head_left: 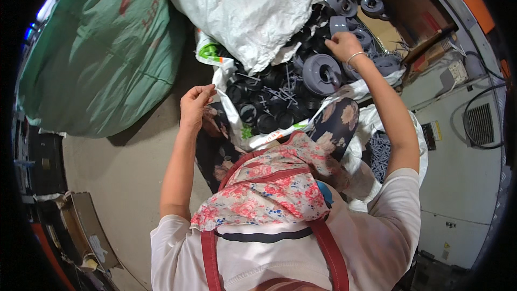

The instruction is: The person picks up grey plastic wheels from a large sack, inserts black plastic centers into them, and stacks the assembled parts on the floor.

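My left hand [196, 105] is closed in a pinch beside the left rim of an open white sack [230, 109]. What its fingertips hold, if anything, is too small to tell. My right hand [346, 48] reaches over the far right of the same sack, thumb and fingers pressed together; whatever lies between them is hidden. In the sack are several black round plastic caps [266, 123] and thin grey plastic sticks [280, 94]. A large grey round plastic part with a hollow centre [318, 75] rests on top, just below my right hand.
More grey ring-shaped parts [371, 5] lie in a box at the far right. A white woven sack [242, 11] covers the far side, and a bulging green sack [102, 54] stands left. Grey sticks [379, 153] fill a bag by my right elbow. A pale metal cabinet [458, 178] stands right.
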`<move>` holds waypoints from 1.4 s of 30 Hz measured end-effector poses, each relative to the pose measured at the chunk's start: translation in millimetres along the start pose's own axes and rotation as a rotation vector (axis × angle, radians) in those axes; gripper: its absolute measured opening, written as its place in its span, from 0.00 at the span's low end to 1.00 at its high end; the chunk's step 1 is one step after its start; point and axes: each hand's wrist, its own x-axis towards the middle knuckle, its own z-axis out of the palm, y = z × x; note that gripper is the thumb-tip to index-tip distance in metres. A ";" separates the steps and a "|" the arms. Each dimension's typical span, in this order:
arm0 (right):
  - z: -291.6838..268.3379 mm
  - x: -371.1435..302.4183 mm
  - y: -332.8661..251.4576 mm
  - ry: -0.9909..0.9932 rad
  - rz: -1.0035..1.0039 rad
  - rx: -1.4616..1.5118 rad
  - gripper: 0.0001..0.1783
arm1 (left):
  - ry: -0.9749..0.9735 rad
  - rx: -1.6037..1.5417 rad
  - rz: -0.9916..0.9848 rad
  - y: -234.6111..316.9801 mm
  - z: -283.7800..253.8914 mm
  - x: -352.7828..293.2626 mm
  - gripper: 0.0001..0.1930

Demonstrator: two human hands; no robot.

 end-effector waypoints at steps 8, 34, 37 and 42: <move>125.4 -51.8 25.2 -0.430 0.345 -0.073 0.42 | -0.230 0.077 -0.187 -43.0 54.4 18.3 0.13; 166.6 99.8 82.1 -0.816 0.080 -0.270 0.27 | -0.240 -0.154 -0.367 -58.7 118.5 96.7 0.22; 174.0 106.1 91.5 -0.919 0.008 -0.346 0.26 | -0.201 -0.199 -0.445 -57.5 122.5 100.2 0.21; 141.2 90.8 61.3 -0.462 -0.197 -0.323 0.14 | -0.089 -0.184 -0.265 -69.8 134.2 98.9 0.17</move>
